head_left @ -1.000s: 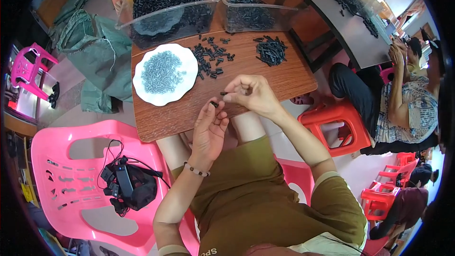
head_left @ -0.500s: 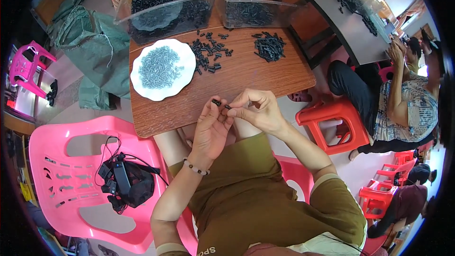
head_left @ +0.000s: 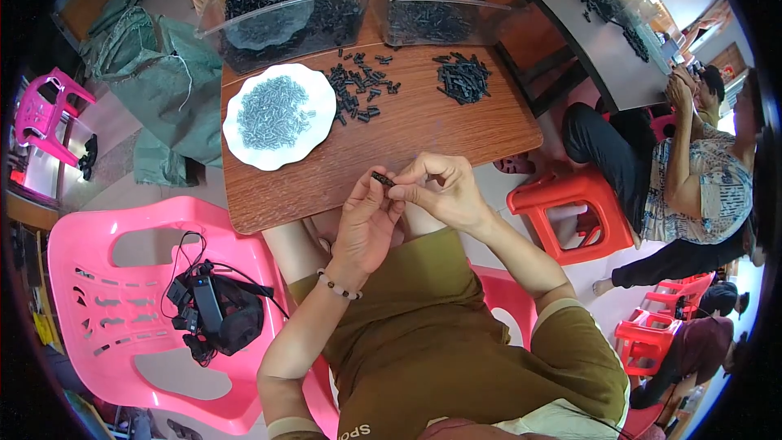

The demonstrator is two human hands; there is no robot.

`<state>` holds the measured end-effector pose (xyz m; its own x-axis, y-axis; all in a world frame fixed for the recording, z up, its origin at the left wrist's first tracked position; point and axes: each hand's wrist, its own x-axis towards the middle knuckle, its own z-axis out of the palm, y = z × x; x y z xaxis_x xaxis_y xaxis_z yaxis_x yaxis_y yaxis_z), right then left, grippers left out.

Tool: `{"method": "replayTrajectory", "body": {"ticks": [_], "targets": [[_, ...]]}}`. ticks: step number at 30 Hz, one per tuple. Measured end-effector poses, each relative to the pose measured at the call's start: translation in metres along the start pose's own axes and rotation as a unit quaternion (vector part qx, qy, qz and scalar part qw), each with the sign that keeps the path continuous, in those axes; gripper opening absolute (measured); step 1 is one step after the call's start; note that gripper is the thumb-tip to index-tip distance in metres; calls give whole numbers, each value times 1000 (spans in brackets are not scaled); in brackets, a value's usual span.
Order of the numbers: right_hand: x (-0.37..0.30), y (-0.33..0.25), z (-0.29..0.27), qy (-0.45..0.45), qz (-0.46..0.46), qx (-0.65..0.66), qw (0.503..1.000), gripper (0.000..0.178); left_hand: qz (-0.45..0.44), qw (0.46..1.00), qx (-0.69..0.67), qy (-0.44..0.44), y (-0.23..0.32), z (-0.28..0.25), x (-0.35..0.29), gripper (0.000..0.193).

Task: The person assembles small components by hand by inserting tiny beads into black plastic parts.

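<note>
Brown wood-grain bench [head_left: 456,134]: stands before you, its near edge just above your knees.
Left hand [head_left: 365,224]: palm turned up, held low by the bench's near edge, thumb and forefinger closed on the left end of a short black rod-like piece [head_left: 382,178]; its other fingers curl loosely.
Right hand [head_left: 456,200]: your thumb and forefinger pinch the right end of that same piece, so it bridges both hands; too small to tell whether it is one part or two.
White scalloped plate [head_left: 281,160]: on the bench's left side, bearing a heap of tiny clear pieces [head_left: 274,114].
Short black tubular pieces [head_left: 354,94]: scattered just right of the plate.
Dark elongated pieces [head_left: 464,79]: piled farther right, apart from the scatter.
Large clear plastic bin [head_left: 205,32]: at the bench's far left, filled with black pieces.
Smaller clear plastic bin [head_left: 491,28]: beside it on the right, also holding black pieces.
Pink plastic chair [head_left: 106,236]: on your left, with black cabled gear [head_left: 232,322] on its seat.
Green woven sack [head_left: 155,73]: on the floor, left of the bench.
Red plastic stool [head_left: 570,191]: to your right, near a seated person in a patterned shirt [head_left: 710,187].
</note>
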<state>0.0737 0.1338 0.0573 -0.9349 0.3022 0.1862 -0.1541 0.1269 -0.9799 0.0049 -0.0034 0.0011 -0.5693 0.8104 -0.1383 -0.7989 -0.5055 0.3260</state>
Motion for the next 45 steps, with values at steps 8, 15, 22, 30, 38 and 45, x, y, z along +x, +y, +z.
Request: {"method": "replayTrajectory", "body": {"ticks": [8,15,22,30,38,45], "targets": [[-5,10,4,30,-55,-34,997,7,41,996,74,9,-4,2,0,18],[-6,5,5,28,-88,-104,990,7,42,996,74,14,-5,1,-2,18],[-7,5,0,15,-61,-118,991,8,56,991,121,33,-3,4,0,21],[-8,7,-3,7,-29,-106,994,8,64,984,161,40,1,5,1,25],[-7,12,0,15,-61,-118,991,7,1,996,59,66,-3,-3,1,21],[-8,13,5,33,-48,-71,996,7,-6,998,44,54,-8,-3,-3,22]]}}
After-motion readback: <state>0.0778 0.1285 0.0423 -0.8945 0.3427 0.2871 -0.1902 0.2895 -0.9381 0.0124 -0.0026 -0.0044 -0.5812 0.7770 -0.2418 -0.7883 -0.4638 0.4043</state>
